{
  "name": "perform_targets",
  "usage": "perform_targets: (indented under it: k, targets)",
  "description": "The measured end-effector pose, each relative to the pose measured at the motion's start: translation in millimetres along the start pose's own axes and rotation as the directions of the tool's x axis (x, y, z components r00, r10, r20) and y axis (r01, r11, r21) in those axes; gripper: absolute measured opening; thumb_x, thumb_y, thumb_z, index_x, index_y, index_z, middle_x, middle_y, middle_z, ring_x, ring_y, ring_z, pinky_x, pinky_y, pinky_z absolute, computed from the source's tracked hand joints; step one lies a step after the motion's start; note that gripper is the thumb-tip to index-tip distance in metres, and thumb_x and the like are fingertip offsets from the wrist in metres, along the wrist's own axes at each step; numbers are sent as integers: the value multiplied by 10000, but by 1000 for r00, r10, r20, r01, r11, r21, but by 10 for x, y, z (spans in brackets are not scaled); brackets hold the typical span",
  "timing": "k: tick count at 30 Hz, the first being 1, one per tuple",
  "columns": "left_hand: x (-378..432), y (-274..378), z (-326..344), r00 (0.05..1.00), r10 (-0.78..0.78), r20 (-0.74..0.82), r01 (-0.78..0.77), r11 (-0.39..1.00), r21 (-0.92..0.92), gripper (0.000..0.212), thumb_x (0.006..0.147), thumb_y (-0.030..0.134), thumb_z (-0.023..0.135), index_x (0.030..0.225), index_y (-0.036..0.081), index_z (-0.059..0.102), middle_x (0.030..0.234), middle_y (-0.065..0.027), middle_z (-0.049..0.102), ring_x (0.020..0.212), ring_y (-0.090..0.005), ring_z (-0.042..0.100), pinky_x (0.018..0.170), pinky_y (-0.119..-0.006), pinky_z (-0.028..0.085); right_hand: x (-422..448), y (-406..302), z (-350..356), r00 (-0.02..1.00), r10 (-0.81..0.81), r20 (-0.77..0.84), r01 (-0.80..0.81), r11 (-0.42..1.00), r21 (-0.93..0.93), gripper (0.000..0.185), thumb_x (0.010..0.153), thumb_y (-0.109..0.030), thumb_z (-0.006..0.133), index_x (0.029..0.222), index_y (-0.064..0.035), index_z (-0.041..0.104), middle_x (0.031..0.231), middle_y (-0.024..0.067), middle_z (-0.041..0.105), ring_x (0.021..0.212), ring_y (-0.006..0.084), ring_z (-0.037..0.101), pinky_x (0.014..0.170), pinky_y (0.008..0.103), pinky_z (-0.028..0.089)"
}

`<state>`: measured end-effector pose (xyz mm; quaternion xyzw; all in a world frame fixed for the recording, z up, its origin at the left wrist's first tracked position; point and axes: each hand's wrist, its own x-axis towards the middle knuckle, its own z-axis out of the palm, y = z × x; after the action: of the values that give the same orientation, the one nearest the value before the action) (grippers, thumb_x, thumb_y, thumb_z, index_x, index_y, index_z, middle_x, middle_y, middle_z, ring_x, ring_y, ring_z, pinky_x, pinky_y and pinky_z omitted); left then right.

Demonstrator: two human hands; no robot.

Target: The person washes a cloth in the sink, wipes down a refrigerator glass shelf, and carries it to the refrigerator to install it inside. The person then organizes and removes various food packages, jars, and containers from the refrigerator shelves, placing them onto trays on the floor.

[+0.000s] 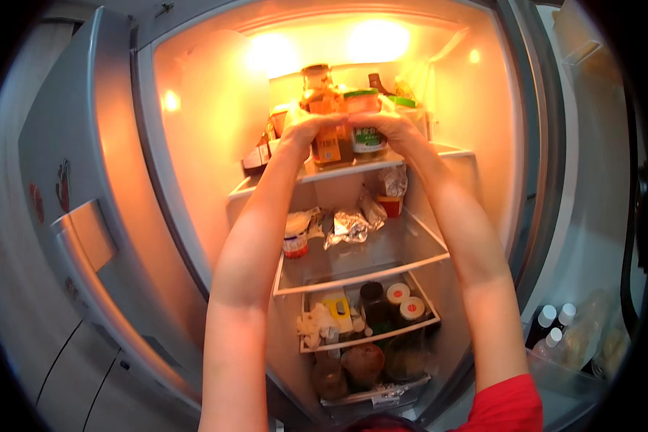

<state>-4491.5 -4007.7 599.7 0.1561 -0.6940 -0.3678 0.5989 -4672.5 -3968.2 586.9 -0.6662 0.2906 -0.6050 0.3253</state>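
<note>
Both my arms reach up to the top shelf of a lit refrigerator. My left hand is around a tall glass bottle with an orange label, at the shelf's front edge. Against a jar with a green lid, just right of the bottle, lies my right hand. The fingers of both hands are partly hidden behind the containers, and the hands nearly meet between them. Behind stand a dark-capped jar, a dark bottle and another green-lidded container.
Foil-wrapped items and a tub sit on the middle glass shelf. Jars with white lids stand on the shelf below. The open door is at left; white-capped bottles stand in the right door's bin.
</note>
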Motion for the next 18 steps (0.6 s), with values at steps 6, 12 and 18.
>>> perform_targets:
  k: [6,12,18]
  targets:
    - [-903,713,187,965,261,24,-261,965,24,610,576,-15,792,1097,-10,474,976,-120,615,867,-208,618,746,-319,527,-693,-253,400,945,-325,-34,327,937,124,689,720,-88,719,1243,96,311,972,163,634,870,182,627,766,293,496]
    - [-1765,696,-79,918,389,-76,-374,914,154,674,548,-30,797,1128,-13,455,1011,-118,595,885,-207,613,757,-328,530,-1418,-150,891,934,-356,21,341,909,241,563,719,-72,698,1184,35,398,1010,166,607,926,187,606,836,309,472]
    - [-2456,-28,-300,985,130,-112,-123,990,68,874,449,31,860,1195,-5,407,1150,-123,513,1019,-196,543,871,-330,472,-1836,710,1107,965,-263,-8,259,941,219,604,631,-41,735,1154,-7,435,1069,77,551,989,138,539,879,305,445]
